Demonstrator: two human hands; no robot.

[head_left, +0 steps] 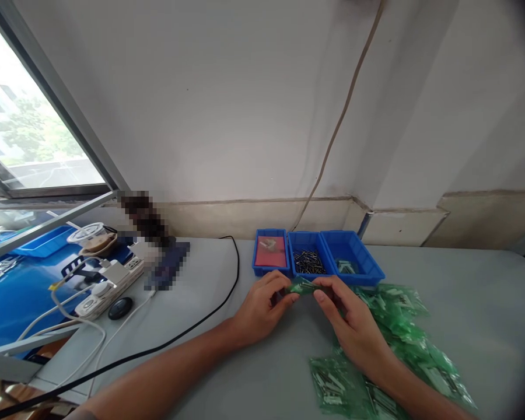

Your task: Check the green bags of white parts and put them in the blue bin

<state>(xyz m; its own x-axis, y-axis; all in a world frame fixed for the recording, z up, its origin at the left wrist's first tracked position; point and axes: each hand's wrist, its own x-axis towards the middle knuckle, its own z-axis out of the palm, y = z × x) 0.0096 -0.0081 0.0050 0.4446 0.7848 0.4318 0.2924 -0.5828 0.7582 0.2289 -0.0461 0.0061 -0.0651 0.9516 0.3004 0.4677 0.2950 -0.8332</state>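
Note:
A small green plastic bag [303, 286] is stretched between my two hands, in front of the blue bins. My left hand [265, 306] pinches its left end, and my right hand [347, 315] pinches its right end. Behind them a blue bin [291, 256] holds many small metal screws. The blue bin on its right [371, 262] has a few pale pieces at the bottom. In the left blue bin [257, 270] lies a pink sheet with a small clear packet on it. Several filled green bags [402, 332] lie beside and beyond my right forearm.
A black cable [192, 322] crosses the grey table [227, 373] on the left. A black mouse [120, 308], a power strip [114, 286] and white cables are farther left. A metal frame bar [48, 224] stands at the left edge.

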